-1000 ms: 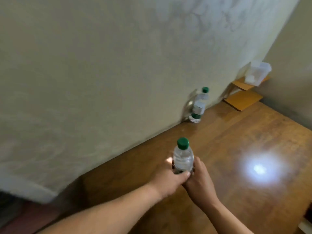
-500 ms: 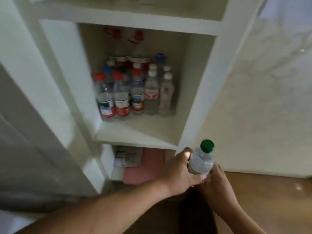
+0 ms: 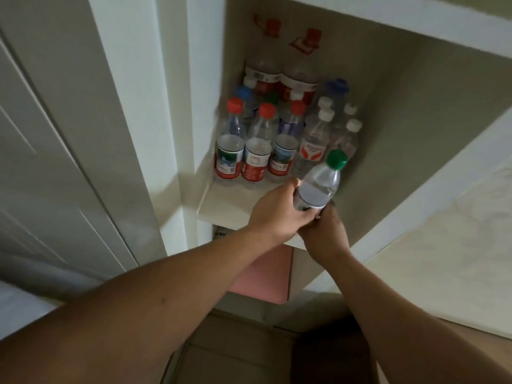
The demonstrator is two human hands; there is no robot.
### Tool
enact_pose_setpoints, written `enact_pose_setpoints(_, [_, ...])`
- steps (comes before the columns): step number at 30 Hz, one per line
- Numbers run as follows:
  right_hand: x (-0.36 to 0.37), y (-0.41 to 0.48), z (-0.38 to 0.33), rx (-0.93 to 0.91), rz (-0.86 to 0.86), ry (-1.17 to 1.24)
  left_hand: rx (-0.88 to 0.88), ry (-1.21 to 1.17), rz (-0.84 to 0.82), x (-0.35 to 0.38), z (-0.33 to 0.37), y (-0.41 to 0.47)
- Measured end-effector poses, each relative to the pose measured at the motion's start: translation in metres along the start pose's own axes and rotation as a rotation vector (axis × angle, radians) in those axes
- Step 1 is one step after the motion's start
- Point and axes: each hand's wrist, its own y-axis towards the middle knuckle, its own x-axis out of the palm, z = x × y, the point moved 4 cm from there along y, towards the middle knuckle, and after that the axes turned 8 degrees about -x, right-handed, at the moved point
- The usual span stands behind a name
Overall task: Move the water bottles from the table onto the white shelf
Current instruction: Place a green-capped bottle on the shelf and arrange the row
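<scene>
Both hands, left (image 3: pixel 277 214) and right (image 3: pixel 322 231), wrapped around clear green-capped plastic bottle (image 3: pixel 318 187), tilted toward one o'clock, probably aiming for bare white shelf (image 3: pixel 230 203) front.

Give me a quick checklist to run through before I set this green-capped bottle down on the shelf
1. Grip: ok. The left hand and right hand both clasp the lower part of the green-capped bottle.
2. Cap: it sits on the neck; whether it is tight, cannot tell.
3. Bottle upright: not ok yet. It leans with the cap toward the right.
4. Free landing spot: ok. The white shelf shows bare board in front of the red-capped bottles.
5. Room beside the white-capped bottles: cannot tell, the held bottle hides that corner.
6. Bottle resting on the board: not ok yet, it is held above the shelf's front edge.
</scene>
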Motion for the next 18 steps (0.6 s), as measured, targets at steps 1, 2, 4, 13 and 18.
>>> enact_pose_setpoints(1, [0.005,0.010,0.001,0.022,-0.001,-0.014,0.008,0.007,0.008,0.001,-0.003,0.009])
enact_pose_setpoints(2, [0.009,0.017,0.000,0.036,-0.002,-0.023,0.010,0.011,0.026,0.002,-0.008,0.017])
enact_pose_setpoints(4, [0.019,0.030,-0.001,0.041,0.016,-0.033,0.008,-0.017,0.076,0.004,-0.022,0.030])
enact_pose_setpoints(13, [0.057,0.075,-0.017,-0.013,0.089,0.154,-0.119,-0.261,0.232,0.006,-0.077,0.049])
enact_pose_setpoints(18, [0.067,0.089,-0.018,-0.029,0.102,0.173,-0.141,-0.237,0.183,-0.005,-0.089,0.066])
